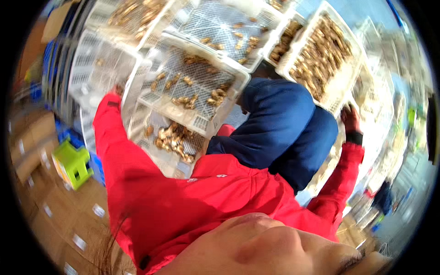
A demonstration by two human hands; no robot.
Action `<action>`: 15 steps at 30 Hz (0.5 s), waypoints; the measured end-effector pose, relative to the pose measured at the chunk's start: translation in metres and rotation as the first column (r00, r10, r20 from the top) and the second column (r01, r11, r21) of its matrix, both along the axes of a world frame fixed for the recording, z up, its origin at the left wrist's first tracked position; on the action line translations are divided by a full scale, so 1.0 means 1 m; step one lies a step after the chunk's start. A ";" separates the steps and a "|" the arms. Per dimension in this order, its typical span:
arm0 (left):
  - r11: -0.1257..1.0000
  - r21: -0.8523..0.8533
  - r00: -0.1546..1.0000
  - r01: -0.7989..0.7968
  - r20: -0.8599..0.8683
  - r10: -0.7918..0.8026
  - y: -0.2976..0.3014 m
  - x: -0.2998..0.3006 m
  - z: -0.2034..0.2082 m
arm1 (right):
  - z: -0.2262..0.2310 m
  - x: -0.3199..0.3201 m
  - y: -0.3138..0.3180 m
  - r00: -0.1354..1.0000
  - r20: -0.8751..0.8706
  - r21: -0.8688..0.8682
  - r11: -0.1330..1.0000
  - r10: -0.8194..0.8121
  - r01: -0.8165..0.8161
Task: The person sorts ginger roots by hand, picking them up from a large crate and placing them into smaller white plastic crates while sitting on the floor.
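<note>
My left hand (118, 90), small and blurred, is at the near edge of a white plastic crate (136, 68) on the left; its fingers do not show clearly. On the right, my right hand (350, 118) is by the near corner of a white crate (286, 68) heaped with brown, knobbly pieces (321, 57) that look like mushrooms. Its fingers are stretched toward the rim, slightly apart, with nothing visible in them. Between my arms, a mesh-bottomed crate (183, 120) contains scattered brown clumps (185, 101). A lower crate (137, 123), partly covered by it, bears a larger pile (174, 142).
My bent knees (279, 119) in dark blue trousers lie between the crates. Further crates (215, 23) stand ahead. A green stool (72, 163) and cardboard boxes (64, 220) are at the left, beside a metal rack (62, 68). Blurred stacks of pale crates (389, 91) line the right.
</note>
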State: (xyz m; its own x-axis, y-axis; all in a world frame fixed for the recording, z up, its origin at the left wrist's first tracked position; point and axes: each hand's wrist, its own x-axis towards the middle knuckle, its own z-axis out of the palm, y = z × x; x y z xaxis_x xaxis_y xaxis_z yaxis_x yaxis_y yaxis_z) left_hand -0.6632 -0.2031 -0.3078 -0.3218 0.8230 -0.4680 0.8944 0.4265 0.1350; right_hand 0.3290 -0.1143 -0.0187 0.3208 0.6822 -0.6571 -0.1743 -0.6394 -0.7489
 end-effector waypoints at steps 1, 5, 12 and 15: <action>0.997 0.073 0.999 -0.009 0.036 0.007 -0.043 -0.056 0.019 | -0.031 0.008 0.016 0.969 -0.201 0.083 0.988 0.141 -0.126; 0.993 0.079 0.994 -0.092 0.057 0.088 -0.037 -0.078 0.029 | -0.042 -0.010 0.012 0.968 -0.242 0.062 0.996 0.071 -0.057; 0.463 0.446 0.641 -0.766 0.578 0.505 -0.044 -0.081 0.107 | -0.029 -0.046 0.010 0.979 -0.201 0.063 0.998 0.039 -0.026; 0.060 0.389 0.391 -0.919 0.888 0.244 -0.062 -0.085 0.154 | -0.022 -0.036 -0.004 0.983 -0.186 0.075 0.997 -0.006 0.020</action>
